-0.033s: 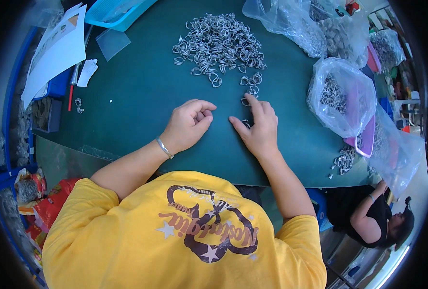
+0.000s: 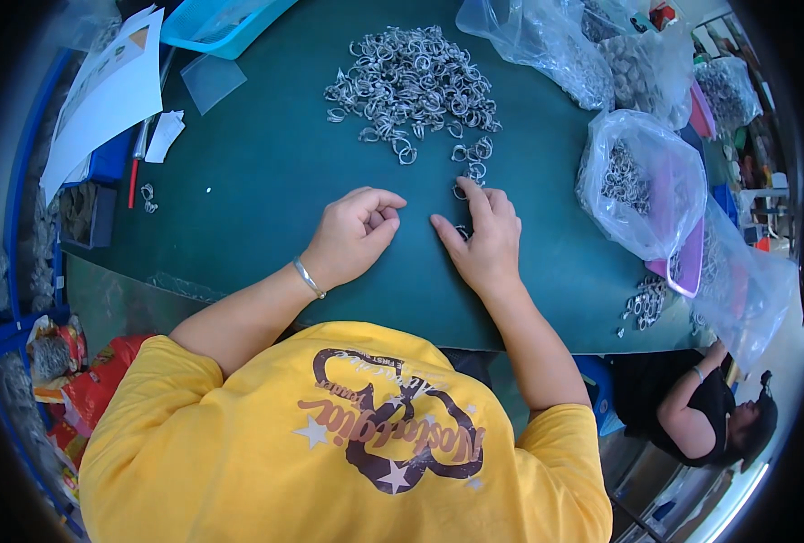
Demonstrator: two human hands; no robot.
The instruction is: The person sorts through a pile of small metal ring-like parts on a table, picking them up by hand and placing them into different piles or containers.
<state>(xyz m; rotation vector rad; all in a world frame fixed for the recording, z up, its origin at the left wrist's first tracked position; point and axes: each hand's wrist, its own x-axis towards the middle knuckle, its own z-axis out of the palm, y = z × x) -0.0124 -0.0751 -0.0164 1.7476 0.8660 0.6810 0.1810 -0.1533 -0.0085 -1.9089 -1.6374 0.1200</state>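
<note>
Two hands at a ring pile on a green bench

The left hand is curled into a loose fist on the bench; whether its grip holds anything cannot be told. The right hand lies flat, fingers spread, fingertips touching stray rings trailing from the pile. Bags sit to the right.

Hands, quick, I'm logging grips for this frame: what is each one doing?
Left hand: curled closed on the green mat; contents cannot be told.
Right hand: open, fingers pressing small metal rings.
</note>
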